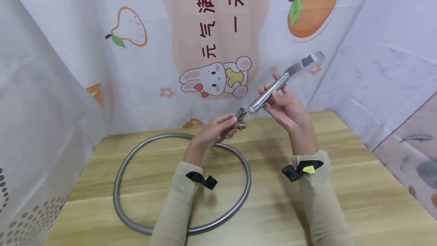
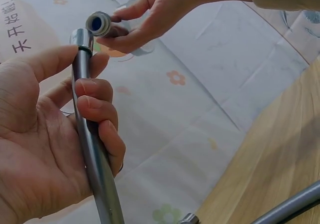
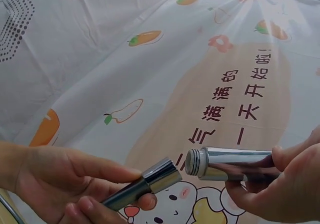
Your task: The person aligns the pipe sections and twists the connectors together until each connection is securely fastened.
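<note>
Near the middle of the head view, my left hand (image 1: pixel 216 129) grips a grey shower hose (image 1: pixel 118 179) just below its chrome end nut (image 2: pixel 81 37). The hose's fingers-side end points up toward the right hand. My right hand (image 1: pixel 286 109) holds a chrome shower head (image 1: pixel 273 89) by its handle, with the head up and to the right. The handle's threaded end (image 3: pixel 194 162) faces the nut across a small gap in the right wrist view. A second small metal fitting (image 1: pixel 240 126) shows beside the left fingers; whether they touch it I cannot tell.
The hose loops over the wooden table (image 1: pixel 273 200), passing under the left forearm. Printed curtains (image 1: pixel 143 82) hang behind the table and along both sides. A black strap mount (image 1: pixel 201 179) sits on the left wrist, another (image 1: pixel 300 170) on the right.
</note>
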Demonstrator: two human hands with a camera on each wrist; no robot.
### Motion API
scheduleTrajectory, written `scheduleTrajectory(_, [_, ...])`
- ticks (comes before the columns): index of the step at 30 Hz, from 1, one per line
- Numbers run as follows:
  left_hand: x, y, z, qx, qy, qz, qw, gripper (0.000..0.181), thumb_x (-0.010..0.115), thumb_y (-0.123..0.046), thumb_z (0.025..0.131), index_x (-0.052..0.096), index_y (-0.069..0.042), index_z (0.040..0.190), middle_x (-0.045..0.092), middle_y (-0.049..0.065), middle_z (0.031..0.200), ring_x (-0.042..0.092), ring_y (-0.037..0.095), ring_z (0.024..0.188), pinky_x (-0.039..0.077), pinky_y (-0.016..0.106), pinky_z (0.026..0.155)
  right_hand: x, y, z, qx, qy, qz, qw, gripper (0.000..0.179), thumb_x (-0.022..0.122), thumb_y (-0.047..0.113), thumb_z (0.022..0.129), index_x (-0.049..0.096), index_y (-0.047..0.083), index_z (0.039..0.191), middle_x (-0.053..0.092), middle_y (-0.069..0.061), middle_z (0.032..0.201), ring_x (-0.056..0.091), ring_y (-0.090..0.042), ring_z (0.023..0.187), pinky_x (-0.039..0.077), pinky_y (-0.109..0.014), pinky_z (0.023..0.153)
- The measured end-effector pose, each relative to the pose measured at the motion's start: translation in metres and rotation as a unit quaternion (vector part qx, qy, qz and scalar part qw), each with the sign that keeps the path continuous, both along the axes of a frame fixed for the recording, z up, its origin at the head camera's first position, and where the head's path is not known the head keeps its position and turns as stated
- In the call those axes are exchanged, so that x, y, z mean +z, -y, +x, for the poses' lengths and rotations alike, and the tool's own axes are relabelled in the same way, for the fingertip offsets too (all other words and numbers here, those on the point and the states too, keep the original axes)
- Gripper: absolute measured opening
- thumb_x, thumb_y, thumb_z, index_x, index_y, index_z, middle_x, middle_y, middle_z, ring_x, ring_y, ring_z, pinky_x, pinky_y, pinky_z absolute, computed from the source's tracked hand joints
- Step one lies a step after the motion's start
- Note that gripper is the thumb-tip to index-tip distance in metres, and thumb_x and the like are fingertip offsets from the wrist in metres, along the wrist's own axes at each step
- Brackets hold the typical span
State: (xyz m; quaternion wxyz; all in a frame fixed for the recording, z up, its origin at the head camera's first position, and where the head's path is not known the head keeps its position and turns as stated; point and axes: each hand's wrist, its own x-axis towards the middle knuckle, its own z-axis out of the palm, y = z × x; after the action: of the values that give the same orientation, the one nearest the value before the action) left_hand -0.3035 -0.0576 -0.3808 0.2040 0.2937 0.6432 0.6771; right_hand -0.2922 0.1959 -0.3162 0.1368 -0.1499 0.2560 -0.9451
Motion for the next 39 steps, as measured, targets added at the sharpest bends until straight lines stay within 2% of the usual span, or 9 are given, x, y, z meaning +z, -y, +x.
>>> scheduleTrajectory(5, [-0.001,0.001,0.002,-0.009,0.006,-0.018,0.9998,0.034,0.043,-0.022,0.110,0.059,0.005,0.123,0.045,0.001,0.076,0.042,0.013,0.068,0.037,0.025,0.063,-0.001,0.006,0.000,-0.017,-0.064,0.033,0.9973,0.077,0.036,-0.013,0.103,0.015,0.028,0.164,0.066,-0.010,0.109,0.071,-0.026,0.105,0.056,-0.042,0.098])
scheduleTrajectory(10, [0.002,0.001,0.000,-0.013,0.002,-0.034,0.9993,0.030,0.044,-0.022,0.110,0.060,0.002,0.120,0.045,0.001,0.077,0.042,0.014,0.070,0.037,0.025,0.065,0.001,0.010,0.002,-0.050,-0.110,0.063,0.9907,0.077,0.036,-0.014,0.102,0.016,0.027,0.164,0.065,-0.009,0.109,0.071,-0.024,0.104,0.056,-0.041,0.099])
scheduleTrajectory(13, [0.002,0.001,-0.001,-0.010,-0.002,-0.041,0.9991,0.030,0.045,-0.023,0.110,0.061,0.001,0.119,0.045,0.002,0.077,0.041,0.014,0.071,0.037,0.025,0.065,0.001,0.011,0.005,-0.065,-0.129,0.069,0.9871,0.076,0.036,-0.014,0.102,0.016,0.025,0.164,0.065,-0.010,0.110,0.071,-0.024,0.104,0.056,-0.041,0.099])
scheduleTrajectory(20, [0.001,0.002,-0.002,-0.021,0.000,-0.037,0.9991,0.031,0.043,-0.021,0.111,0.061,0.003,0.119,0.045,0.000,0.077,0.041,0.013,0.070,0.038,0.023,0.065,0.001,0.016,0.008,-0.069,-0.150,0.093,0.9819,0.076,0.036,-0.016,0.101,0.018,0.024,0.164,0.065,-0.009,0.110,0.071,-0.024,0.105,0.055,-0.039,0.101])
scheduleTrajectory(26, [-0.003,0.011,-0.005,-0.030,-0.009,-0.032,0.9990,0.027,0.040,-0.018,0.110,0.060,0.001,0.109,0.046,0.002,0.073,0.043,0.014,0.068,0.037,0.025,0.064,-0.002,0.024,0.004,-0.070,-0.191,0.116,0.9723,0.073,0.039,-0.016,0.100,0.023,0.020,0.162,0.067,-0.009,0.110,0.072,-0.024,0.106,0.054,-0.037,0.102])
scheduleTrajectory(30, [-0.004,0.014,-0.007,-0.033,-0.012,-0.037,0.9987,0.025,0.040,-0.016,0.109,0.060,0.000,0.105,0.047,0.002,0.073,0.045,0.015,0.069,0.039,0.026,0.066,-0.005,0.026,0.002,-0.069,-0.234,0.121,0.9621,0.071,0.040,-0.018,0.099,0.025,0.014,0.161,0.068,-0.012,0.111,0.072,-0.024,0.108,0.054,-0.037,0.103])
scheduleTrajectory(35, [-0.006,0.015,-0.008,-0.036,-0.014,-0.042,0.9984,0.027,0.040,-0.018,0.110,0.060,0.001,0.109,0.048,0.002,0.074,0.045,0.015,0.070,0.039,0.026,0.068,-0.006,0.027,0.002,-0.083,-0.307,0.151,0.9360,0.071,0.044,-0.017,0.098,0.024,0.010,0.161,0.068,-0.011,0.112,0.069,-0.024,0.110,0.052,-0.038,0.106])
scheduleTrajectory(37, [-0.006,0.016,-0.009,-0.036,-0.011,-0.040,0.9985,0.029,0.040,-0.017,0.110,0.060,0.003,0.114,0.047,0.002,0.076,0.044,0.015,0.070,0.037,0.026,0.068,-0.005,0.028,0.002,-0.087,-0.334,0.160,0.9248,0.071,0.045,-0.016,0.098,0.024,0.009,0.161,0.068,-0.011,0.113,0.068,-0.025,0.111,0.051,-0.038,0.107])
scheduleTrajectory(39, [-0.007,0.017,-0.009,-0.038,-0.008,-0.038,0.9985,0.033,0.041,-0.017,0.110,0.060,0.007,0.122,0.047,0.002,0.077,0.042,0.014,0.071,0.035,0.027,0.068,-0.005,0.028,0.002,-0.087,-0.353,0.159,0.9181,0.070,0.046,-0.017,0.098,0.025,0.007,0.161,0.067,-0.012,0.114,0.067,-0.026,0.112,0.050,-0.039,0.107])
